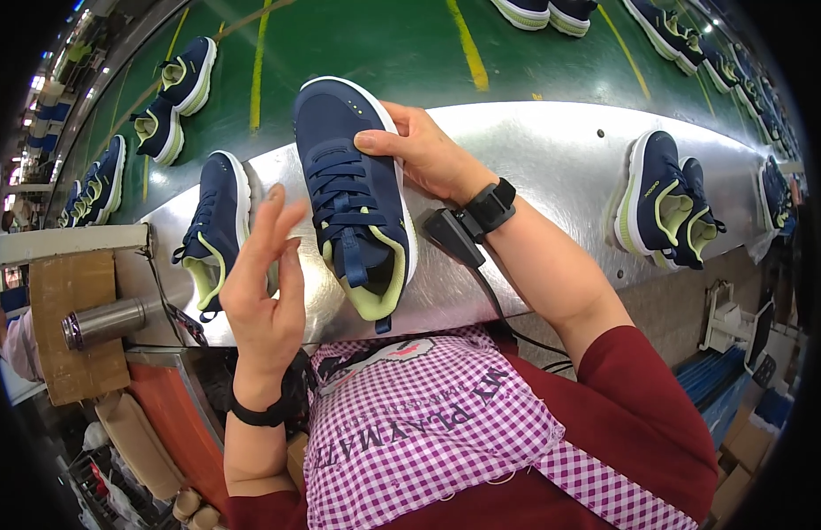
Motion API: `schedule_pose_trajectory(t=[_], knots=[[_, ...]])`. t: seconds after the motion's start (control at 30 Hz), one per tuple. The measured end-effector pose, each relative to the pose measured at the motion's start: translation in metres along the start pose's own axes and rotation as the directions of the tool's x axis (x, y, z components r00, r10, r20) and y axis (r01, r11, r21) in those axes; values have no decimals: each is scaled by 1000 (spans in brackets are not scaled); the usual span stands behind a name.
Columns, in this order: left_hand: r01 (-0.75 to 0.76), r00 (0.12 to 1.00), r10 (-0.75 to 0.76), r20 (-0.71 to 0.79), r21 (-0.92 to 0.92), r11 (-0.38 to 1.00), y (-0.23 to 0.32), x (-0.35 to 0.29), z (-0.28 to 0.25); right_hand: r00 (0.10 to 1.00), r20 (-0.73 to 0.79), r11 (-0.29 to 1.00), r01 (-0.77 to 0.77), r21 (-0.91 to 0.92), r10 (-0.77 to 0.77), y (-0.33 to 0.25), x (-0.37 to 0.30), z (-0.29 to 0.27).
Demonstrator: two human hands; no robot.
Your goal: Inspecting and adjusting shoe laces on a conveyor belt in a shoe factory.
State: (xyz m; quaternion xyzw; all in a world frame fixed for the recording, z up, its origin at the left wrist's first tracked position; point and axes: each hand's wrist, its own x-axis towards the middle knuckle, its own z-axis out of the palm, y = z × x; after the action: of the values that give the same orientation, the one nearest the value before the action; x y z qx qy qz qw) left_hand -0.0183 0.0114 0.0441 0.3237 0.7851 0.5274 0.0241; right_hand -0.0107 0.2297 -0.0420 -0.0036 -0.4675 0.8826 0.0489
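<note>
Right hand: in my head view, my right hand (437,159) grips the far right side of the sneaker, thumb pressed on the upper by the toe, the other fingers mostly hidden at the sole.
Held sneaker: the navy lace-up sneaker (344,190) is above the steel desk (516,132), in front of me, toe far, lime-lined collar near, laces facing up.
Left hand: my left hand (264,291) is raised just left of it, fingers loosely apart, holding nothing; I cannot tell whether a fingertip brushes the shoe.
Left sneaker: a single navy sneaker (218,208) lies on the desk, partly behind my left hand.
Right pair: two more navy sneakers (662,199) rest together at the right.
Green belt: beyond the desk, the green belt (375,40) carries further pairs, left and right.
Thumb pressure: I judge a light thumb best, so the soft toe doesn't crease; support belongs at the sole.
Wrist cable: the black cable (499,305) from my right-wrist device (490,209) should stay clear of the heel.
</note>
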Motion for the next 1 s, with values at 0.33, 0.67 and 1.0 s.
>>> schedule_pose_trajectory(t=[0.33,0.67,1.0], knots=[[-467,840,350,415,225,855,22,66,6,1000,-19,998,23,-54,-24,-2,-3,2],[-738,469,360,807,134,662,35,112,8,1000,26,993,-5,-117,8,-5,-1,-2],[-882,445,454,772,290,372,34,82,13,999,34,993,-24,-118,28,0,1,-1]])
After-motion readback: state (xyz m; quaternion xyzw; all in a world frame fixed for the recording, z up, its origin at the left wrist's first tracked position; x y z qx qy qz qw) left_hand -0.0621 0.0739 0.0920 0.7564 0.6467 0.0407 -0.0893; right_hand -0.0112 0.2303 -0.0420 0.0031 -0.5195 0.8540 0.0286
